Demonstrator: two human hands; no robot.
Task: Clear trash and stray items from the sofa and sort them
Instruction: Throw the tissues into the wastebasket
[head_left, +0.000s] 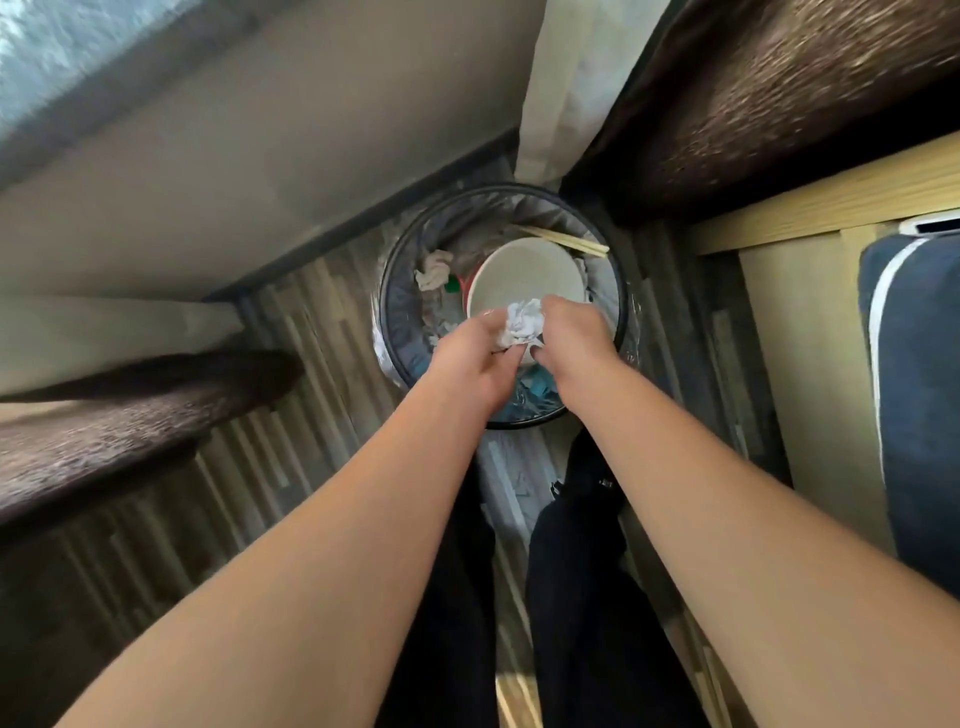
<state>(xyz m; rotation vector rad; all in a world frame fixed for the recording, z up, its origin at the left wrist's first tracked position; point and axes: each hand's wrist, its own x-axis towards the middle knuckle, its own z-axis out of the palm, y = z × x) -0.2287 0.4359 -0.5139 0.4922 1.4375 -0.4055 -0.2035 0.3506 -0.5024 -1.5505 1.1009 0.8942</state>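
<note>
A round black trash bin (388, 306) with a clear liner stands on the floor in the corner. Inside it lie a pale round bowl (524, 280), wooden chopsticks (566, 240), a crumpled tissue (434, 270) and other scraps. Directly above the bin, my left hand (470, 358) and my right hand (574, 338) are pressed together around a white crumpled tissue wad (522, 323). Both hands grip it from either side.
A dark brown curtain (779, 104) hangs at the upper right and another dark fabric (130, 410) lies at the left. A wooden frame (810, 208) and a blue cushion (919, 389) are at the right. My dark-trousered legs (571, 597) stand on the striped wood floor (291, 415).
</note>
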